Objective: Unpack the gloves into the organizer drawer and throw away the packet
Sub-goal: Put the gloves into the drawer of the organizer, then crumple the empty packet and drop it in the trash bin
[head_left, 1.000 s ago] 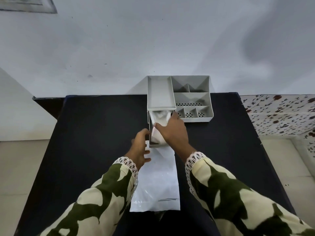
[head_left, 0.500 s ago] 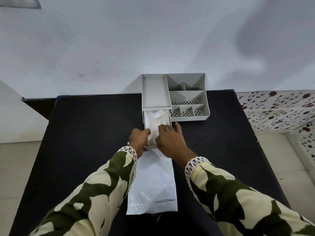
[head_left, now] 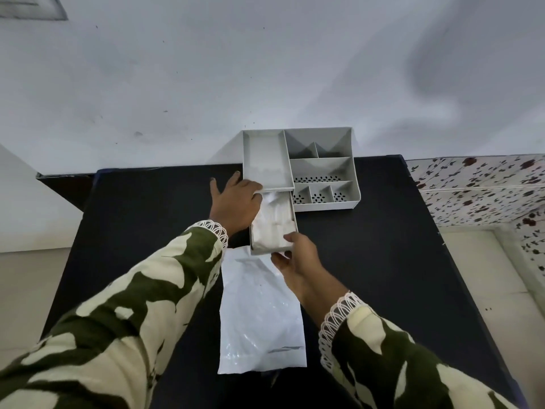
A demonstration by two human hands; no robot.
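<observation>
Now the left hand [head_left: 236,203] has left the gloves [head_left: 272,224] and braces, fingers spread, against the organizer [head_left: 321,169], while the right hand [head_left: 296,256] pinches the drawer [head_left: 290,247] front (probably ready to close). Emptied packet [head_left: 261,314] lies just below on the table [head_left: 147,208].

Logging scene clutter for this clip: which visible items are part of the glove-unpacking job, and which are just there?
Part of the job:
gloves in the pulled-out drawer
grey organizer
white packet
left hand, right hand

Just there:
black table
floral tiled ledge
</observation>
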